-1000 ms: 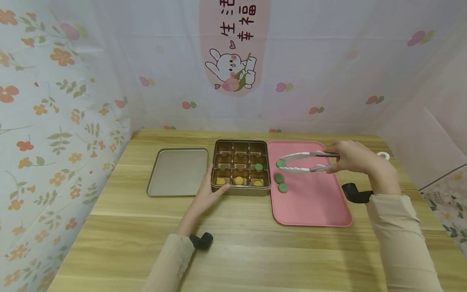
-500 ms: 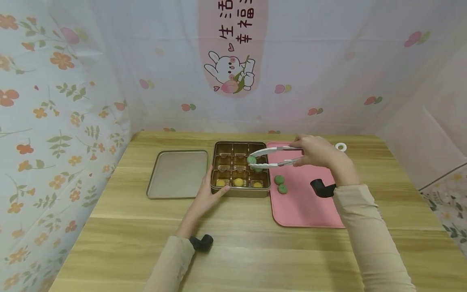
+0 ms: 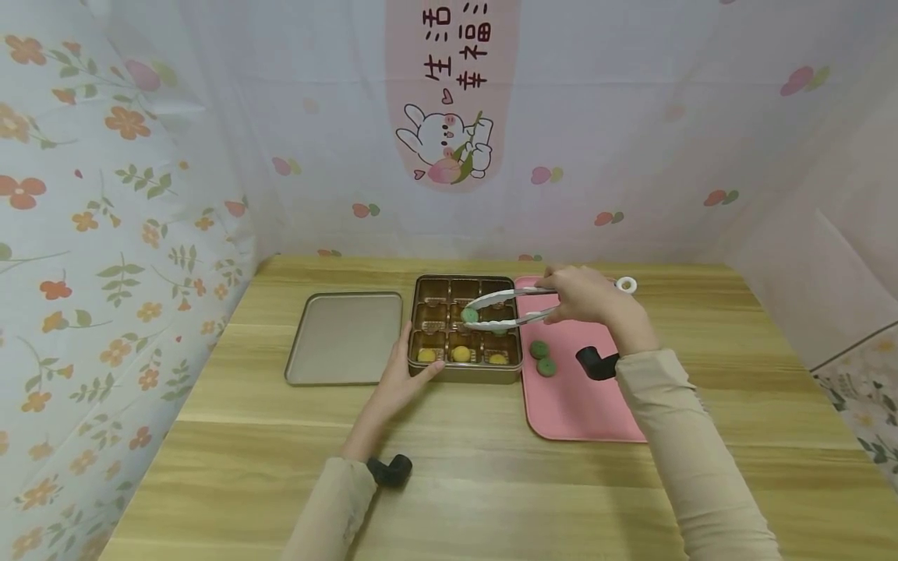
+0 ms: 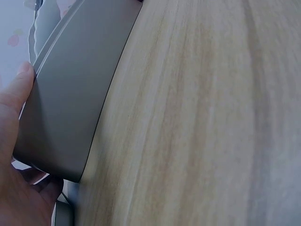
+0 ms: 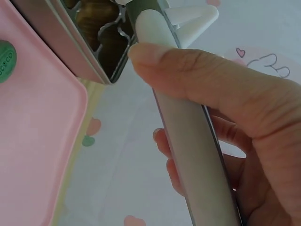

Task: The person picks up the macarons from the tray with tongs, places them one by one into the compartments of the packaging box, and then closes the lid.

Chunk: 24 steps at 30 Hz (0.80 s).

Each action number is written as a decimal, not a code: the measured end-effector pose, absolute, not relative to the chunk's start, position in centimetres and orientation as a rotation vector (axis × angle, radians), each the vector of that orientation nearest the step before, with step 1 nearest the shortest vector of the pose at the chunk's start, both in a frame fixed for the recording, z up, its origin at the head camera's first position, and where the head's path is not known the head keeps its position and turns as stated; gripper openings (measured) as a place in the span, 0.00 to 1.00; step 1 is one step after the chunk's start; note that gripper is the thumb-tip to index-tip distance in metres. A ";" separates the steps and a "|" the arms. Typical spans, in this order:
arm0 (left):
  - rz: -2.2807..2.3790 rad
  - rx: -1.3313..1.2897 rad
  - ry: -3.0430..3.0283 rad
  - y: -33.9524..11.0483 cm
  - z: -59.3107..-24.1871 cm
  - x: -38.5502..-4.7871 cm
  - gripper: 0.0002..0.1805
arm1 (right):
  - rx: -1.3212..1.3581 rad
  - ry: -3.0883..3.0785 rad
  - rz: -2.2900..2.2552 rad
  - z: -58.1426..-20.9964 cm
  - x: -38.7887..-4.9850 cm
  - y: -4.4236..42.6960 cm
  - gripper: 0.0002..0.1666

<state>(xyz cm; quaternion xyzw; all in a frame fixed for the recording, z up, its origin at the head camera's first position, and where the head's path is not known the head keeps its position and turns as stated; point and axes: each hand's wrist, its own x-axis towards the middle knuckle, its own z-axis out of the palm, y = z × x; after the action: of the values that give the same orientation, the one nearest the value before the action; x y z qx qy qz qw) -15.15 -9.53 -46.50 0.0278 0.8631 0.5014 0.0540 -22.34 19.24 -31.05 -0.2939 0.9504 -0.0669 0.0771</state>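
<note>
My left hand [image 3: 401,380] holds the front left corner of a brown-gold metal box [image 3: 477,375], thumb on its front and fingers round the side. The box has a divided insert. Yellow round pieces [image 3: 461,354] lie in its front row, and a green one sits in the right middle compartment, partly behind the tongs. My right hand [image 3: 585,294] grips food tongs [image 3: 500,297] with white tips, their handle [image 5: 188,141] under my thumb in the right wrist view. Between the tips is a small round green cookie-like piece [image 3: 469,315], over the middle compartment.
A pink tray [image 3: 589,405] adjoins the box on the right and bears two green pieces [image 3: 539,349]. The flat metal lid [image 3: 344,339] lies left of the box on the wooden table [image 3: 449,483]. Printed cloth [image 3: 603,156] hangs behind.
My right hand has carried the tongs and a green piece from the pink tray leftward over the box's middle compartment. My left hand stays at the box corner.
</note>
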 end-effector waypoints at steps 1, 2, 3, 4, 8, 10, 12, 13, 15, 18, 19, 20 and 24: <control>1.525 0.082 2.619 -9.5 -46.5 -15.1 0.53 | -0.883 2.843 -0.201 -31.1 -22.3 19.2 0.33; 1.527 0.081 2.616 -9.6 -46.6 -15.1 0.53 | -0.880 2.841 -0.206 -31.2 -22.3 19.2 0.33; 1.529 0.079 2.616 -9.6 -46.6 -15.1 0.53 | -0.876 2.838 -0.214 -31.3 -22.3 19.2 0.34; 1.530 0.080 2.616 -9.6 -46.6 -15.1 0.53 | -0.867 2.837 -0.223 -31.3 -22.3 19.2 0.35; 1.529 0.088 2.618 -9.7 -46.7 -15.2 0.54 | -0.786 2.840 -0.260 -31.3 -22.0 19.8 0.40; 1.528 0.088 2.617 -9.7 -46.7 -15.2 0.54 | -0.745 2.843 -0.279 -31.2 -21.7 20.4 0.43; 1.531 0.089 2.611 -9.7 -46.7 -15.2 0.54 | -0.712 2.847 -0.309 -31.0 -21.4 21.2 0.45; 1.531 0.082 2.608 -9.7 -46.7 -15.2 0.54 | -0.698 2.851 -0.321 -30.9 -21.2 21.7 0.45; 1.527 0.083 2.610 -9.7 -46.7 -15.2 0.54 | -0.673 2.859 -0.358 -30.7 -20.8 22.8 0.45; 1.526 0.090 2.611 -9.7 -46.7 -15.3 0.54 | -0.615 2.872 -0.390 -30.5 -20.1 24.5 0.46; 1.523 0.094 2.611 -9.7 -46.8 -15.3 0.54 | -0.588 2.873 -0.396 -30.5 -19.9 25.2 0.46; 1.525 0.096 2.610 -9.7 -46.8 -15.3 0.54 | -0.565 2.875 -0.399 -30.5 -19.7 25.8 0.47; 1.529 0.092 2.611 -9.6 -46.9 -15.3 0.54 | -0.481 2.870 -0.383 -31.1 -19.2 28.1 0.49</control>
<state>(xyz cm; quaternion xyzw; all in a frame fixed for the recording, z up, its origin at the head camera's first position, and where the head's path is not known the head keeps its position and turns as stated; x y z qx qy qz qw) -15.34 -9.62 -46.88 0.0305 0.8611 0.5043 0.0575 -19.16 28.11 -31.07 -0.1629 0.9726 -0.1299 0.1028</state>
